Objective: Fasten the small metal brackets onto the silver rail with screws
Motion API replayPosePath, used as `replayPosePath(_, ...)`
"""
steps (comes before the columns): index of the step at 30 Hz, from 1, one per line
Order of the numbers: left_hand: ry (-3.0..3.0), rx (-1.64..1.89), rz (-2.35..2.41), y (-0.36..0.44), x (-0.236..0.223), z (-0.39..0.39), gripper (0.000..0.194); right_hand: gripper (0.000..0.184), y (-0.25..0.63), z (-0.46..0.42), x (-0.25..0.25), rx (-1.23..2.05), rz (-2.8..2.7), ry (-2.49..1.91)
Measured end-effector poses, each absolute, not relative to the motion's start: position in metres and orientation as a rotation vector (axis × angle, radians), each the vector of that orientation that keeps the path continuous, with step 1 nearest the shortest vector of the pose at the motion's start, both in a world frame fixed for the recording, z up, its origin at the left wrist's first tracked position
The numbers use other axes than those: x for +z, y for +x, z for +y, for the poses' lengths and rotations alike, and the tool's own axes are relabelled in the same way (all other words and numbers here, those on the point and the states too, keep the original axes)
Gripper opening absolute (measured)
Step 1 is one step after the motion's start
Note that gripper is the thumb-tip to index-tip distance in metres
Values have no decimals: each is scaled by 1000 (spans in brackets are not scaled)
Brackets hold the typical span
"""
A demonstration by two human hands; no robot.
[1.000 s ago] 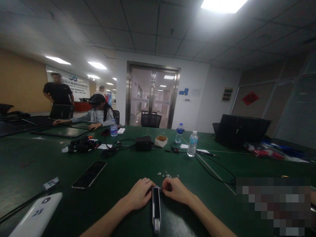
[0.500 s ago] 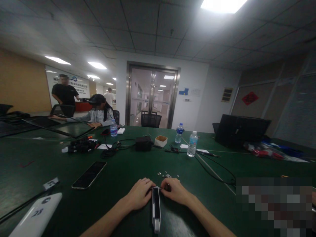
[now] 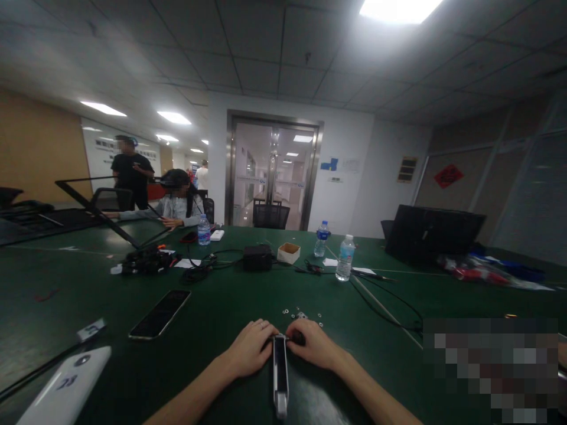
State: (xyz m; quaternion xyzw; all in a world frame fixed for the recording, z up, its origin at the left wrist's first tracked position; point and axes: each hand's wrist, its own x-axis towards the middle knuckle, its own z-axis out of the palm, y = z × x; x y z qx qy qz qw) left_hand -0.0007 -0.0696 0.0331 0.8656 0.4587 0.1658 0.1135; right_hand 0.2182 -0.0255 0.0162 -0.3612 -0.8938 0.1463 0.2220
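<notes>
Silver-edged bar (image 3: 280, 372), lower centre, has your left hand (image 3: 251, 349) holding its far end, your right hand (image 3: 315, 343) curled beside it, contents unclear, with small parts (image 3: 302, 315) loose beyond.

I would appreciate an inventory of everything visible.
Table: one, green, foreground
Device: one, silver-black, between hands
Small parts: several, silver, beyond hands
Phone: one, black, left
Numbered case: one, white, near left
Bottles: three, clear, far side
Open box: one, white, centre
Block: one, black, centre
Cables: several, black, tabletop
Bundle: one, black, left
Frame: one, black, left
Monitor: one, black, right
Doors: two, glass, behind
People: three, dark/pale tops, back left
Left hand: one, bare, device's left
Right hand: one, bare, device's right
</notes>
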Motion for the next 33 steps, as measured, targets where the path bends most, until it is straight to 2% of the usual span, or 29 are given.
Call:
replayPosePath(14, 2512, 523, 1443, -2, 30, -71, 24, 13, 216, -27, 16, 426, -2494, -1004)
replayPosePath(19, 2443, 497, 1525, -2, 31, -71, 17, 13, 219, -27, 20, 413, -2497, -1035)
replayPosePath(33, 2547, 464, 1391, -2, 29, -69, 16, 17, 238, -21, 34, 321, -2469, -1038)
